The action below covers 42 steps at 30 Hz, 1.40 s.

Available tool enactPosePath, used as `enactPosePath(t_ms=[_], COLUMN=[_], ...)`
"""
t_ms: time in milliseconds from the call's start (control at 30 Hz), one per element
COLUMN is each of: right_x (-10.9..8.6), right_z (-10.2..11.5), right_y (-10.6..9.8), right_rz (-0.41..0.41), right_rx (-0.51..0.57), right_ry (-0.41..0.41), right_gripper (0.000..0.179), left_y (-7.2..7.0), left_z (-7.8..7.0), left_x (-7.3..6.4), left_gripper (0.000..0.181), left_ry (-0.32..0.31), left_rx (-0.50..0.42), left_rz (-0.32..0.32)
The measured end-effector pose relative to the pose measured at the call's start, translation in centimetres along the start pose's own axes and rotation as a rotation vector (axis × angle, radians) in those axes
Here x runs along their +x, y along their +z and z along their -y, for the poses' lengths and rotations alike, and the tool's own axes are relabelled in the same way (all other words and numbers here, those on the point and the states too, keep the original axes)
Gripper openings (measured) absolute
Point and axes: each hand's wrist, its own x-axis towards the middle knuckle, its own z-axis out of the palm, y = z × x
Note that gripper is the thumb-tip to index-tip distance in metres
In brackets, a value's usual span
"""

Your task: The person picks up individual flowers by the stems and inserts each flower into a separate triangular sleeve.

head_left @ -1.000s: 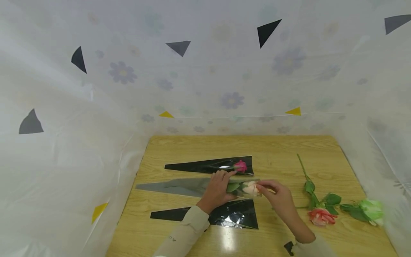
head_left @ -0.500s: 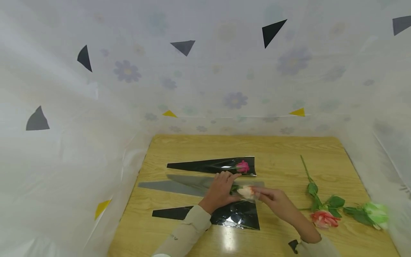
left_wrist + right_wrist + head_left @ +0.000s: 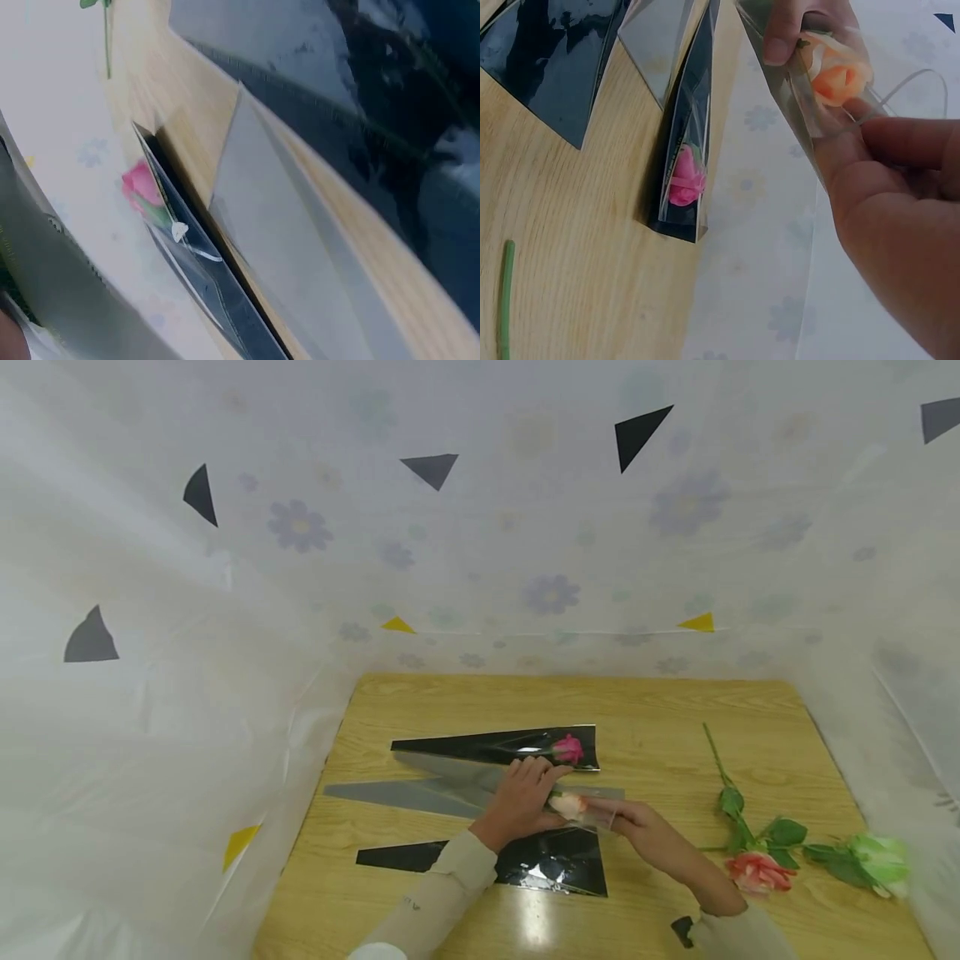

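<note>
In the head view, my left hand [image 3: 521, 802] grips a grey, clear-fronted flower sleeve [image 3: 450, 770] near its wide end. A peach rose [image 3: 567, 805] lies in that sleeve, its bloom at the mouth. Fingers of my right hand [image 3: 648, 837] reach into the mouth; in the right wrist view thumb and finger meet at the peach bloom [image 3: 836, 79], behind the film. The stem is hidden. Under the held sleeve lies another grey sleeve [image 3: 390, 797]. Behind it, a black sleeve [image 3: 465, 747] holds a pink rose [image 3: 567, 748]. A shiny black sleeve [image 3: 555, 864] lies nearer me.
At the right of the wooden table [image 3: 660, 710] lie a coral rose [image 3: 759, 872], a pale green rose [image 3: 879, 860] and a bare-ended stem [image 3: 712, 752] with leaves. White patterned sheeting [image 3: 480, 552] walls the table at the back and sides.
The held sleeve has lifted and swung away from the grey sleeve below, its narrow end now farther back. The peach bloom has shifted left, deeper into it, with my right fingers following into the mouth.
</note>
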Motion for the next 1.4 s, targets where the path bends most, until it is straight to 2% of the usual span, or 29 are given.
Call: enactPosePath(t_ms=[267, 433, 533, 800, 967, 1100, 1267, 1400], right_x=[-0.2, -0.5, -0.7, -1.8, -2.5, -2.8, -2.7, -2.6], right_z=[-0.8, -1.3, -2.0, -5.9, -7.8, -8.1, -8.4, -8.3], right_y=[0.0, 0.1, 0.5, 3.2, 4.7, 5.4, 5.8, 6.1], right_rz=[-0.263, -0.331, -0.326, -0.222, -0.159, -0.161, -0.187, -0.191], right_rx=[-0.023, 0.073, 0.118, 0.041, 0.039, 0.071, 0.128, 0.192], right_ry=[0.015, 0.037, 0.086, 0.357, 0.401, 0.443, 0.487, 0.497], right_gripper=[0.034, 0.033, 0.032, 0.034, 0.037, 0.041, 0.046, 0.048], left_y=[1.5, 3.2, 4.2, 6.5, 7.3, 7.5, 7.7, 7.7], left_z=[2.4, 4.1, 4.8, 5.7, 6.3, 6.5, 6.6, 6.6], left_x=[1.2, 1.1, 1.2, 1.2, 1.1, 1.4, 2.0, 2.3], left_gripper=[0.082, 0.080, 0.077, 0.066, 0.065, 0.068, 0.071, 0.087], left_ry=[0.005, -0.026, -0.054, -0.112, -0.156, -0.185, -0.187, -0.185], left_rx=[0.030, 0.041, 0.054, 0.039, 0.048, 0.059, 0.065, 0.035], left_rz=[0.000, 0.049, 0.089, 0.180, 0.209, 0.223, 0.219, 0.223])
